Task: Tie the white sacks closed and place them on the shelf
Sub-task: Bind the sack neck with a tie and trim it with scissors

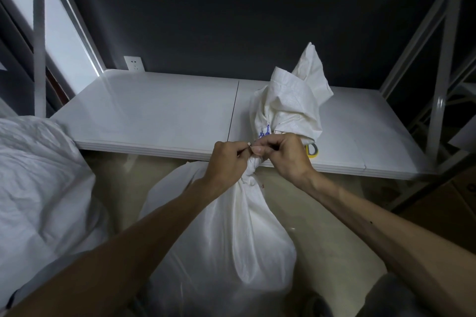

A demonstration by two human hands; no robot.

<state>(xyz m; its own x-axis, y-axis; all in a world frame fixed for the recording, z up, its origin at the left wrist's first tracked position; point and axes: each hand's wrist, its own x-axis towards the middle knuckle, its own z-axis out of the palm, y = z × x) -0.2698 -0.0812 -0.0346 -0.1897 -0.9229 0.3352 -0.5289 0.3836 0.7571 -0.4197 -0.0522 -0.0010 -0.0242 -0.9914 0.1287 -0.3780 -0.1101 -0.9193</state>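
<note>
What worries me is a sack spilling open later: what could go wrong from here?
1. The left hand and right hand only pinch a thin tie at the gathered neck of the sack. It could slip before the knot is snug, letting the neck open.
2. The loose top lies over the shelf edge beside a yellow object. Lifting the sack might drag that off.
</note>
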